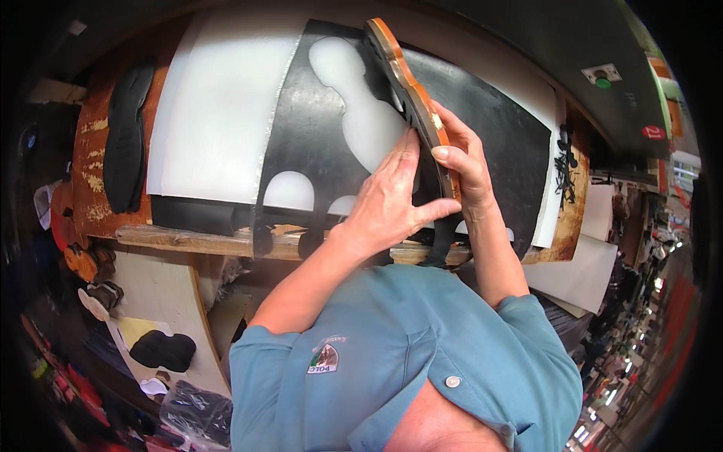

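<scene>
A sole-shaped cutting die (407, 79) with an orange outer edge stands tilted on its side above the work surface. My right hand (471, 162) grips its outer side, with the thumb over the near rim. Against its dark inner side lies my left hand (380, 188), fingers stretched out flat and thumb spread toward the die's near end. What those fingertips touch inside the die is partly hidden. Below is a black sheet (294, 143) with a long sole-shaped cutout (369, 120) and rounded cutouts (290, 190) along its near edge, showing white beneath. Dark strips hang over that edge.
White sheet material (215, 105) covers the left of the board. A black sole-shaped piece (126, 135) lies at far left, and black scraps (563, 166) at right. A dark machine part with a green button (602, 80) overhangs the far right. A wooden rail (188, 239) borders the near side.
</scene>
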The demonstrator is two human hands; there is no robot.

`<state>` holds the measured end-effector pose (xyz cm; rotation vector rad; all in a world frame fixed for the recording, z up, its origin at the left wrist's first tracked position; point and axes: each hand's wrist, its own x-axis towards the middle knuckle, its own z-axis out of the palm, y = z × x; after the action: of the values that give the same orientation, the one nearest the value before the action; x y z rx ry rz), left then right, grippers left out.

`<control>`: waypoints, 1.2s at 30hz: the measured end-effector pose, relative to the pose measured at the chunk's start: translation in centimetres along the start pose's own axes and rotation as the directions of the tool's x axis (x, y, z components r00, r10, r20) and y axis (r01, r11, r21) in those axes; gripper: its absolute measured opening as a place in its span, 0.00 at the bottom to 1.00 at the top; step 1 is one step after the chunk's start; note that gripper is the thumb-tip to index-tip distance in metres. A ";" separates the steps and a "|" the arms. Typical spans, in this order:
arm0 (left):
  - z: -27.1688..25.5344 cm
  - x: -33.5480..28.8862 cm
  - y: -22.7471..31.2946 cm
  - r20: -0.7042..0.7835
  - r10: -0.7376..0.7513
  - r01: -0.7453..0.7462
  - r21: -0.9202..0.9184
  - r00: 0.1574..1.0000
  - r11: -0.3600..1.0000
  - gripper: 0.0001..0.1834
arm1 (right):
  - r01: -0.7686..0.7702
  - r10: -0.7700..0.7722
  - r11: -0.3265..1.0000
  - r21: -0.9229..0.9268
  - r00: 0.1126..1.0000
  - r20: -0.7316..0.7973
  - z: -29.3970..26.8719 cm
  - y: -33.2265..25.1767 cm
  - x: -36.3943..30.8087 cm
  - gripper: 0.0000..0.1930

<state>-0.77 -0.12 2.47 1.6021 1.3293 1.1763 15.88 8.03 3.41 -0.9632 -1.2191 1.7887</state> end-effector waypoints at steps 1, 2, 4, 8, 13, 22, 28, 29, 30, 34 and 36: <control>0.8 0.1 0.2 -0.033 0.001 -0.001 -0.005 0.999 1.000 0.43 | 0.014 -0.014 1.000 0.010 1.000 0.019 -0.2 -0.1 0.1 0.45; 1.3 0.0 0.1 -0.067 0.001 -0.002 -0.010 0.998 1.000 0.40 | -0.007 0.007 1.000 0.011 1.000 0.001 -0.4 -0.2 0.2 0.44; 1.1 -0.5 -0.6 0.005 -0.153 0.150 -0.228 0.988 0.962 0.31 | -0.031 0.031 0.999 0.042 0.999 -0.019 -0.8 -0.3 0.4 0.44; -2.8 -2.0 -3.1 -0.178 -0.380 0.333 -0.245 0.908 0.910 0.17 | -0.018 0.017 0.991 0.131 1.000 0.008 -1.5 0.3 0.6 0.45; -10.0 -3.7 -4.8 -0.351 -0.485 0.347 -0.388 0.801 0.854 0.17 | -0.039 0.030 0.979 0.200 0.999 0.045 -2.1 0.9 1.1 0.47; -13.7 -4.0 -6.7 -0.525 -0.353 0.317 -0.162 0.774 0.935 0.17 | -0.028 0.028 0.991 0.129 1.000 0.006 -1.7 0.6 0.8 0.48; -19.7 -4.6 -9.5 -0.627 -0.246 0.319 0.004 0.739 0.948 0.16 | -0.038 0.036 0.999 0.022 0.995 0.093 -1.5 0.3 0.6 0.50; -20.9 -4.7 -10.1 -0.641 -0.227 0.341 0.058 0.733 0.938 0.16 | -0.034 0.038 0.999 -0.037 0.994 0.106 -1.6 0.4 0.6 0.51; -22.1 -4.9 -10.8 -0.655 -0.225 0.369 0.089 0.721 0.925 0.16 | -0.021 0.031 0.996 -0.081 0.991 0.127 -1.6 0.4 0.7 0.52; -27.8 -6.0 -12.9 -0.801 -0.202 0.466 0.106 0.564 0.878 0.16 | 0.009 0.008 0.996 -0.092 0.982 0.188 -2.2 0.7 0.9 0.49; -30.9 -7.1 -13.3 -0.835 -0.310 0.508 -0.043 0.454 0.860 0.15 | 0.000 0.016 0.997 -0.079 0.980 0.197 -2.5 0.7 1.0 0.50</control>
<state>-34.52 -5.01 -1.64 0.6725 2.3652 1.5602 17.51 9.70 1.98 -0.8500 -1.4197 1.8902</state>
